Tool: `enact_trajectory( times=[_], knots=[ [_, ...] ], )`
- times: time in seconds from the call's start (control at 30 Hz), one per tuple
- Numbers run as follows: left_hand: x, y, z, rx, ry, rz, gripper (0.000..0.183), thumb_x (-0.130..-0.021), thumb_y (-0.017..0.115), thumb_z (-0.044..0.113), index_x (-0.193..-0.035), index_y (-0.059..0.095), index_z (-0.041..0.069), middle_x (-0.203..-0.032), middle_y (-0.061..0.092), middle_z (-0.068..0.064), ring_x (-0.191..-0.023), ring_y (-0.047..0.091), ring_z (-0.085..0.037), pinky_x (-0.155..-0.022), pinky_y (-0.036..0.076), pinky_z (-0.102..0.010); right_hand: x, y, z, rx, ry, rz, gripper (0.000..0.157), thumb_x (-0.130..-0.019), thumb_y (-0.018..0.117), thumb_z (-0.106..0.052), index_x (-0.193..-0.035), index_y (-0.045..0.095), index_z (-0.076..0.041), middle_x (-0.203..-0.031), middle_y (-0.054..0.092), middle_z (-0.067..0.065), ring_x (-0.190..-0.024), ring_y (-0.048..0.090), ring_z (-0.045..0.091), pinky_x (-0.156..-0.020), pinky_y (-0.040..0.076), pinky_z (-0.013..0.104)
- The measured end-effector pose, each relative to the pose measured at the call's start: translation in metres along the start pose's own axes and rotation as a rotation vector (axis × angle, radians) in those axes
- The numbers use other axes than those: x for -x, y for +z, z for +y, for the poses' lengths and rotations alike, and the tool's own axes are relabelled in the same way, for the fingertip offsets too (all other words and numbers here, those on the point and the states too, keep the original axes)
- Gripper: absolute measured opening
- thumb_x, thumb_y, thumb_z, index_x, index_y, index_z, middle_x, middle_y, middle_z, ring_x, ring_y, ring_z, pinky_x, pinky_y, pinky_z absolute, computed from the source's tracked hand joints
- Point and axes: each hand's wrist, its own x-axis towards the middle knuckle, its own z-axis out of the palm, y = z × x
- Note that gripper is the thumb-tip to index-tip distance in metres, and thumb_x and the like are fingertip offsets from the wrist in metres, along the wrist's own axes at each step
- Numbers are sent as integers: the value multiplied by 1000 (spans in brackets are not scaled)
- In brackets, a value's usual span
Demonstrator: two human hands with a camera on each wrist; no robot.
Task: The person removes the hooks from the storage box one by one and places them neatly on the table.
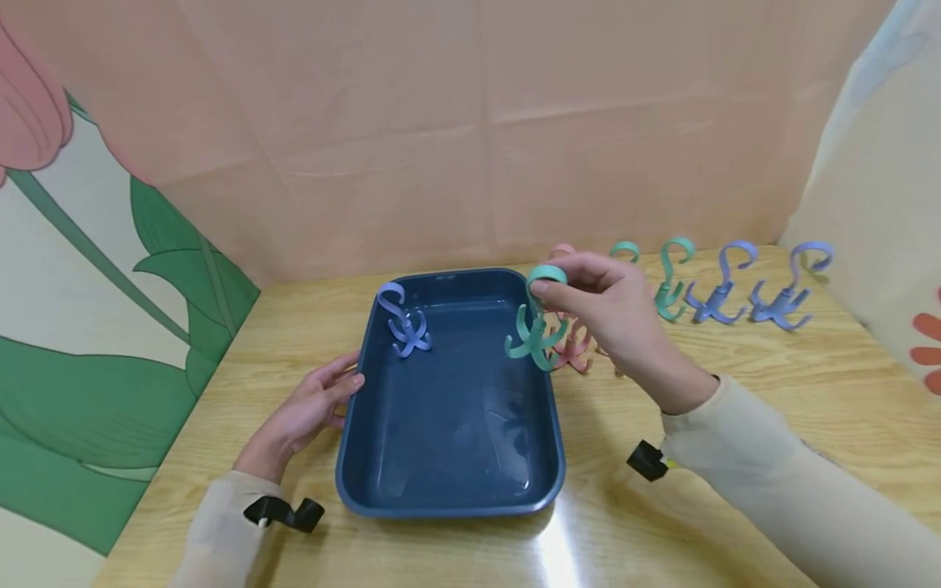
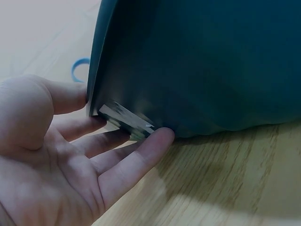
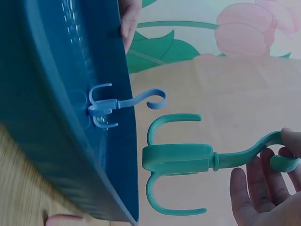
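Note:
On the wooden table lies a dark blue tray [image 1: 448, 425], its near end facing me. My left hand [image 1: 316, 404] grips its left side; in the left wrist view the thumb is against the wall and the fingers [image 2: 136, 165] reach beneath. A purple four-pronged hanging hook [image 1: 408, 333] stands inside the tray at the far left. Over the right rim, my right hand [image 1: 621, 318] pinches a green four-pronged hook [image 1: 535, 339] by its curved top. Its prongs hang down, as the right wrist view also shows of this green hook [image 3: 181, 157].
Right of the tray stand more hooks: a pink hook [image 1: 573, 351] partly behind my right hand, a green hook [image 1: 669, 300], a purple hook [image 1: 713, 304] and another purple hook [image 1: 781, 309]. A pinkish sheet [image 1: 470, 131] hangs behind the table [image 1: 794, 416].

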Motion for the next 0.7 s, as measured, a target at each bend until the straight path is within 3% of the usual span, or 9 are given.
enact_trajectory(
  times=[0.17, 0.2, 0.33, 0.7],
  knots=[
    [0, -1, -1, 1, -1, -2, 62, -107, 51, 26, -160, 24, 9, -153, 41, -24, -121, 61, -33, -83, 57, -49, 11, -14, -4, -24, -33, -13, 17, -88, 75, 1, -105, 75, 2, -90, 74, 6, -75, 70, 19, -69, 57, 26],
    [0, -1, -1, 1, -1, -1, 62, -107, 51, 26, -160, 24, 9, -153, 41, -24, -121, 61, -33, -83, 57, -49, 14, -17, -6, -25, -33, -18, 17, -88, 75, 1, -105, 74, 2, -89, 74, 6, -75, 69, 19, -63, 57, 25],
    [0, 0, 0, -3, 1, 1, 61, -107, 50, 24, -160, 24, 9, -153, 41, -25, -122, 60, -33, -83, 57, -49, 24, -29, -12, -30, -34, -19, 18, -89, 72, 4, -107, 73, 5, -91, 74, 7, -79, 72, 21, -63, 58, 27],
    [1, 1, 0, -5, -2, 5, 59, -107, 50, 24, -159, 26, 9, -153, 41, -24, -121, 61, -31, -83, 57, -49, 48, -64, -16, -55, -107, 7, 18, -90, 64, 16, -108, 67, 14, -92, 75, 12, -78, 72, 21, -78, 58, 27]
  ],
)
